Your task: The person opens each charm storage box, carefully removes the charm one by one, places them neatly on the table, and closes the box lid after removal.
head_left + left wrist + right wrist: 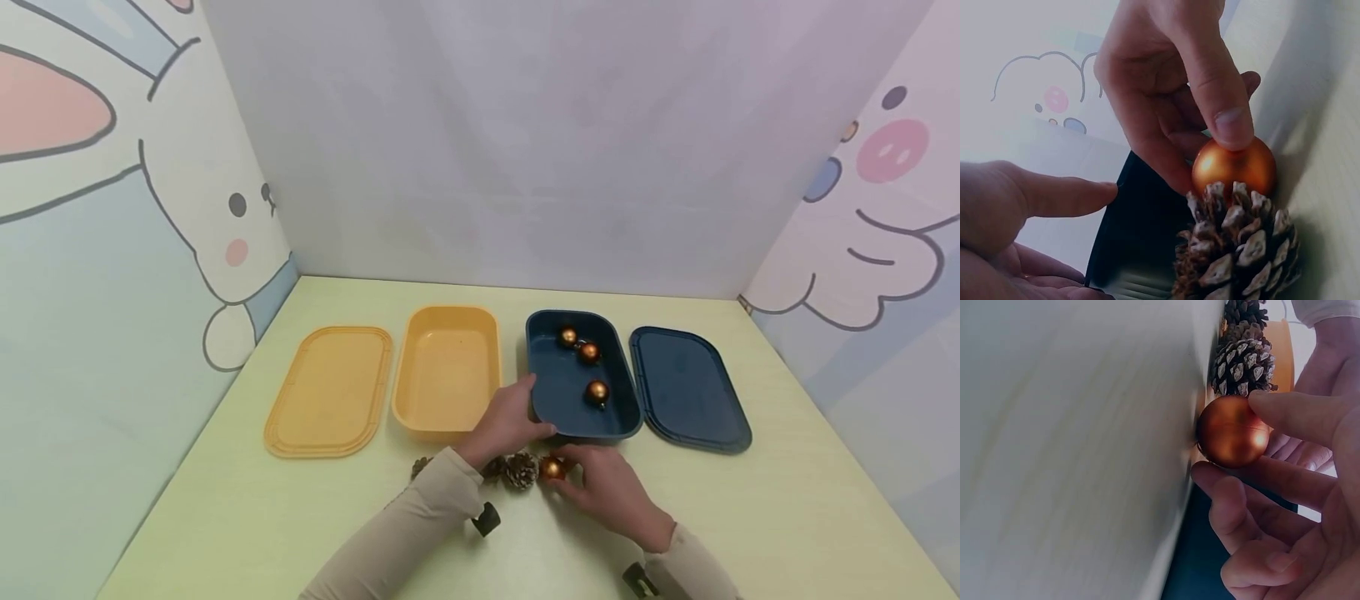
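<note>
In the head view, my right hand (611, 492) pinches a copper-coloured bauble (552, 468) on the table, thumb on one side and fingers on the other. The right wrist view shows the same bauble (1233, 431) low against the tabletop. A pinecone (521, 471) sits right beside it; the left wrist view shows this pinecone (1238, 247) up close. My left hand (510, 421) rests at the near left corner of a navy box (561, 400), its thumb straight along the front wall and its fingers at the left side. Three copper baubles (597, 392) lie inside that box.
A yellow box (447, 367) stands left of the navy one, with a yellow lid (330, 392) flat beside it. To the right lies a navy lid (690, 387). More pinecones (421, 467) are partly hidden by my left forearm. Walls border the table.
</note>
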A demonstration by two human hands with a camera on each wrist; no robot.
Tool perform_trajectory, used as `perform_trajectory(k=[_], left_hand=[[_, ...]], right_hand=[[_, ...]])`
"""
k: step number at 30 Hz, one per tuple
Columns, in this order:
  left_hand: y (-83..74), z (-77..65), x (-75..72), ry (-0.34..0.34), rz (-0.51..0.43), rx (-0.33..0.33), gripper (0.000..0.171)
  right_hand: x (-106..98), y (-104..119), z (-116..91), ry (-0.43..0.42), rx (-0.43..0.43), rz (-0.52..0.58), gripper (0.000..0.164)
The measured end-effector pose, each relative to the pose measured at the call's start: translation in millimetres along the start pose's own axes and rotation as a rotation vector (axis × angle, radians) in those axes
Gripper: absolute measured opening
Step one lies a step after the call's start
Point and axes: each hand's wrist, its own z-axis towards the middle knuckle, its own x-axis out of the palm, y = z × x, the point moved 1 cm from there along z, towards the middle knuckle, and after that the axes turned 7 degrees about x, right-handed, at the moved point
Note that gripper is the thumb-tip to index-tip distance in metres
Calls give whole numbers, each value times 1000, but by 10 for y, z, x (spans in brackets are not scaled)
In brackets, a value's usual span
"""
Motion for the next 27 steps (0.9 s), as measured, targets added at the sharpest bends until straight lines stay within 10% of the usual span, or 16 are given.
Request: perform_trajectory(k=[27], left_hand=[[4, -19, -5, -9, -33, 15, 87]], right_hand=[[-297, -14, -3, 89, 70, -33, 24]])
